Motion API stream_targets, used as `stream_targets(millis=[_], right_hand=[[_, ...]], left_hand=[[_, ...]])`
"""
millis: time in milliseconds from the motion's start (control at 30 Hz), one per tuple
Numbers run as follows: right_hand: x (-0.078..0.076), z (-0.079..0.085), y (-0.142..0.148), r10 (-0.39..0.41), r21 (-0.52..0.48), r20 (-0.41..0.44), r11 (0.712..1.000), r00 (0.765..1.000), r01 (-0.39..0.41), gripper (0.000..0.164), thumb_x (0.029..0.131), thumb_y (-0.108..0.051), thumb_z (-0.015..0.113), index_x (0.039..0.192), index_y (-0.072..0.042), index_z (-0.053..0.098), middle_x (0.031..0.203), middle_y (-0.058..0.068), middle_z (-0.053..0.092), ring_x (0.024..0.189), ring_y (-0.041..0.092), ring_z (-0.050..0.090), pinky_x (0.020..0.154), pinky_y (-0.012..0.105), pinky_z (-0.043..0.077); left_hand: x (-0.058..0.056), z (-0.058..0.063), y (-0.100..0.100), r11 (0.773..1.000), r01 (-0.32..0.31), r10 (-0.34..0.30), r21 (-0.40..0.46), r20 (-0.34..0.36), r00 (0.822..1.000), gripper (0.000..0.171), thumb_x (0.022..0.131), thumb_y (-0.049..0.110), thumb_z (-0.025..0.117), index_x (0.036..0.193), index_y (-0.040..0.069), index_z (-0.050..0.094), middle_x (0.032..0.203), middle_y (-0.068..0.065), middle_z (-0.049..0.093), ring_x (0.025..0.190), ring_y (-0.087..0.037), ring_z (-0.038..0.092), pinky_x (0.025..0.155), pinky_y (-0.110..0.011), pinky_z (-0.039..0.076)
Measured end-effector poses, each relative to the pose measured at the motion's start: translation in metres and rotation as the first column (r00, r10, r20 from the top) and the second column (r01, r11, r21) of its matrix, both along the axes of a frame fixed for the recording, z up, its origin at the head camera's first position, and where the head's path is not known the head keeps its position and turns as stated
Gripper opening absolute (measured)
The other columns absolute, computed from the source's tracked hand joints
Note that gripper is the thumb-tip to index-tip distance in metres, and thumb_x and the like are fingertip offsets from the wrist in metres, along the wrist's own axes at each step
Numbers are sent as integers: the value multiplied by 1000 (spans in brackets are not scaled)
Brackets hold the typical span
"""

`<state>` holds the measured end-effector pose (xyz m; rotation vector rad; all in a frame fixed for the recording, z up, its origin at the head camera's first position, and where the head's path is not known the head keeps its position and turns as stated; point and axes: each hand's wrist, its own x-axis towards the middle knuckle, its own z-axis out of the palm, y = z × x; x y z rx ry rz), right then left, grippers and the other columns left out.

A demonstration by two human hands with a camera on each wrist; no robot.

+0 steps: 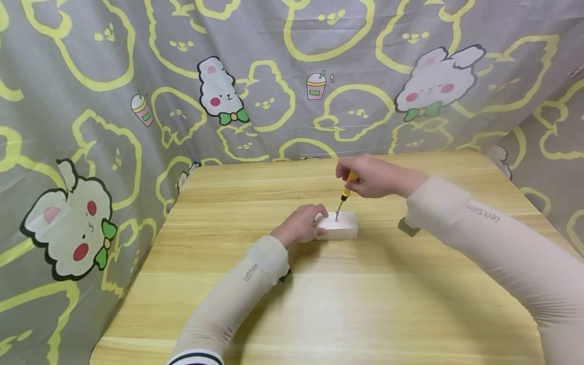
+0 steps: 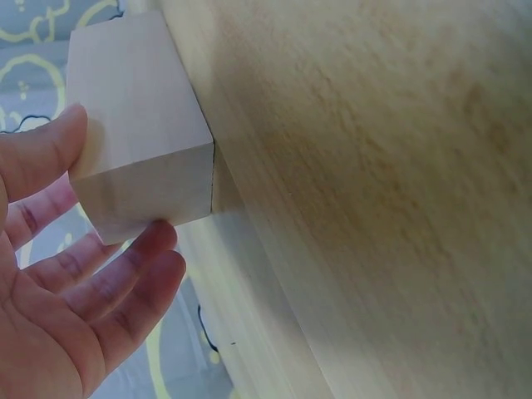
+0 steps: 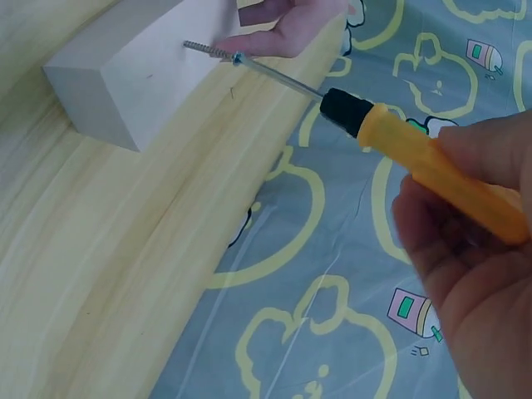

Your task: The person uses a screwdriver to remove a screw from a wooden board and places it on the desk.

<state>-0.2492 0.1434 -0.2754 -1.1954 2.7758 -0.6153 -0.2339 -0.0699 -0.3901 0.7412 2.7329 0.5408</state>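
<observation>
A pale wooden block [image 1: 345, 224] lies on the table, its left end held between the thumb and fingers of my left hand [image 1: 301, 224]. In the left wrist view, the thumb sits on one side of the block [image 2: 141, 100] and fingertips meet another. My right hand [image 1: 371, 176] grips the orange handle of a screwdriver [image 3: 449, 174] with a black collar and thin metal shaft. A screw [image 3: 208, 50] stands in the block's top face, and the screwdriver's tip meets its head. The shaft leans slightly toward the right hand in the head view.
The light wood-grain table [image 1: 347, 304] spreads around the block on all sides. Behind it and at both sides hangs a grey curtain [image 1: 274, 45] with yellow outlines and cartoon animals. Light sleeves cover both forearms.
</observation>
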Motion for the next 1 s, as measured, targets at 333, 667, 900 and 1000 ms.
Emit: stream_targets(millis=[333, 667, 900, 1000], right_hand=[[-1, -4, 0, -2, -36, -80, 999, 997, -1, 15, 97, -17, 61, 90, -4, 62, 69, 2, 57, 56, 15, 48, 56, 32, 45], [-2, -7, 1, 22, -27, -84, 999, 996, -25, 12, 89, 4, 62, 100, -2, 62, 92, 7, 65, 75, 18, 60, 72, 37, 52], [-2, -8, 4, 38, -28, -95, 999, 995, -41, 15, 89, 7, 57, 101, 0, 61, 94, 10, 64, 80, 22, 60, 75, 39, 52], [-2, -6, 4, 35, -24, -90, 999, 995, -37, 17, 87, 7, 58, 102, 0, 61, 95, 10, 64, 81, 22, 60, 75, 40, 53]], left_hand=[[0, 0, -1, 1000, -6, 6, -1, 9, 1000, 41, 90, 27, 72, 125, 13, 58, 124, -7, 60, 112, -20, 54, 100, -36, 42], [0, -1, -1, 1000, 2, -2, -7, -9, 1000, 39, 90, 27, 72, 124, 13, 58, 117, -6, 62, 104, -19, 54, 96, -36, 43], [0, 0, 0, 1000, 6, -6, -4, 0, 1000, 40, 90, 28, 72, 124, 13, 58, 116, -5, 62, 100, -17, 54, 94, -35, 44], [0, 0, 0, 1000, 7, -7, -2, -3, 1000, 40, 90, 28, 72, 124, 13, 58, 116, -5, 62, 100, -17, 54, 94, -35, 44]])
